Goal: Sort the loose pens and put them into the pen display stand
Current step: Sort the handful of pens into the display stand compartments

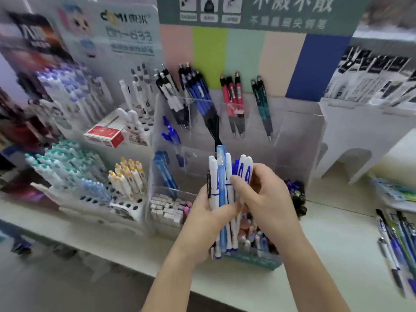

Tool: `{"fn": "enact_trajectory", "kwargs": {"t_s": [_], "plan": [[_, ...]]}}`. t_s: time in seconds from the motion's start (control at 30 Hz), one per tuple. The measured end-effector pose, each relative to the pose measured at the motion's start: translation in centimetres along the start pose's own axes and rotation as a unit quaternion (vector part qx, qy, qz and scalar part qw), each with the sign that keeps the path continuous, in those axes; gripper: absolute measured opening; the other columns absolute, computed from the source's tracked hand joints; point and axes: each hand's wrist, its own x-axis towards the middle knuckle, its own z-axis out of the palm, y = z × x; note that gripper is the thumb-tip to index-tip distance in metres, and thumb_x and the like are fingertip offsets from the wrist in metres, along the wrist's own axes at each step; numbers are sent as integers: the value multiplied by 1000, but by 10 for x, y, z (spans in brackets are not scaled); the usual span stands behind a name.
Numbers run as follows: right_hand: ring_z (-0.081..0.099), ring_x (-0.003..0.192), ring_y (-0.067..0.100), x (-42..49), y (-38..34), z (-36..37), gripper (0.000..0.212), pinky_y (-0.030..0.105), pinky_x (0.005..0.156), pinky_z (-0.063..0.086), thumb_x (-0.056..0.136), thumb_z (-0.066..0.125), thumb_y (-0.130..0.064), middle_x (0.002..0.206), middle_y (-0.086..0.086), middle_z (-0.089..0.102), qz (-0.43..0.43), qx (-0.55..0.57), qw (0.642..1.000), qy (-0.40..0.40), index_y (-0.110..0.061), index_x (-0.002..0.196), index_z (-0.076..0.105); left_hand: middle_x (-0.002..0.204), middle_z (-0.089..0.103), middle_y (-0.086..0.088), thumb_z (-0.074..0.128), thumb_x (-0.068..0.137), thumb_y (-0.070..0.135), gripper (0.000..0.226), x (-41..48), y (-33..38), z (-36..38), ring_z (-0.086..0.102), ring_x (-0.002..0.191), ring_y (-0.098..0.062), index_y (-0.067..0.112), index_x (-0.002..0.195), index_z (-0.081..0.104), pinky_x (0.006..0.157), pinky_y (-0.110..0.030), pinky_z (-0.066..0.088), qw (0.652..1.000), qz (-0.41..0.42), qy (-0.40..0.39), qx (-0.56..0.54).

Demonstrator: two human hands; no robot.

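My left hand grips a bundle of pens upright before the display stand while my right hand pinches one.

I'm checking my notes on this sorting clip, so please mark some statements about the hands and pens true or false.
1. The left hand grips a bundle of white and blue pens. True.
2. The right hand lies flat on the table. False: it is raised, and its fingers pinch pens in the bundle.
3. In the clear stand, the red pens stand between the blue pens and the green pens. True.
4. The red box lies inside the clear stand. False: it lies on the white rack to the left.
5. Loose pens lie on the table at the right. True.
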Motion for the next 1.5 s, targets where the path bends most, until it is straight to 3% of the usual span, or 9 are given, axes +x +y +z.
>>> {"fn": "enact_trajectory", "kwargs": {"t_s": [0.17, 0.3, 0.4, 0.53, 0.77, 0.93, 1.1, 1.33, 1.5], "plan": [[55, 64, 25, -1, 0, 15, 18, 40, 57, 49, 91, 57, -26, 73, 7, 60, 42, 0, 996, 84, -11, 80, 58, 94, 73, -5, 65, 85, 3, 34, 12, 2, -22, 72, 87, -18, 22, 113, 58, 76, -36, 59, 1000, -18, -11, 15], [49, 51, 12, 1, -7, -5, 19, 25, 46, 43, 94, 56, -24, 77, 15, 63, 59, 90, 963, 248, -17, 77, 52, 71, 69, -11, 63, 83, -4, 27, 25, 0, -36, 69, 63, -20, 6, 107, 53, 56, -36, 57, 999, -36, 7, -30], [53, 62, 20, 4, -6, -13, 16, 41, 57, 49, 93, 58, -24, 80, 8, 61, 9, 29, 944, 329, -30, 81, 51, 61, 59, -9, 69, 79, 2, 33, 32, -3, -46, 60, 55, -20, 4, 105, 50, 60, -39, 53, 999, -35, -19, -21], [53, 66, 7, 5, 10, 16, 14, 18, 58, 44, 90, 63, -20, 72, -11, 54, -35, -189, 942, 275, -25, 95, 51, 71, 60, -7, 63, 70, 11, 37, 33, -5, -49, 54, 57, -18, 2, 104, 50, 60, -37, 51, 994, -28, -102, -24], [47, 60, 27, 5, 38, 43, 9, 33, 46, 27, 92, 51, -16, 71, 0, 49, 66, -419, 902, 82, -14, 97, 44, 84, 59, -10, 66, 66, 14, 57, 34, -10, -51, 51, 59, -18, 7, 120, 49, 56, -30, 47, 977, -38, -178, -114], [54, 82, 26, 6, 32, 33, 16, 35, 62, 40, 96, 50, -24, 99, 4, 55, 119, -376, 918, 29, -13, 107, 44, 82, 55, -9, 64, 68, 10, 49, 33, -10, -45, 47, 58, -18, 7, 115, 52, 54, -29, 44, 970, -44, -197, -134], [59, 75, 18, 0, 9, 12, 22, 39, 67, 52, 93, 58, -14, 89, -3, 60, -41, -162, 972, 162, -18, 114, 60, 77, 49, -9, 68, 71, 14, 36, 27, -8, -33, 46, 59, -17, 7, 103, 54, 55, -28, 43, 969, -47, -218, -107], [49, 79, 2, 9, -13, -3, 45, 10, 73, 42, 89, 59, -34, 86, -10, 42, -6, -113, 993, -43, -40, 133, 49, 75, 55, -6, 70, 73, 17, 44, 16, -10, -22, 53, 60, -16, 6, 111, 51, 57, -27, 47, 975, -68, -201, -66], [58, 81, 8, 8, -8, -10, 32, 24, 76, 53, 85, 67, -31, 94, -2, 51, 14, -67, 996, -62, -40, 115, 60, 78, 53, -6, 70, 76, 24, 47, 13, -11, -25, 51, 62, -16, 9, 116, 50, 58, -28, 46, 969, -80, -229, -55]]}}
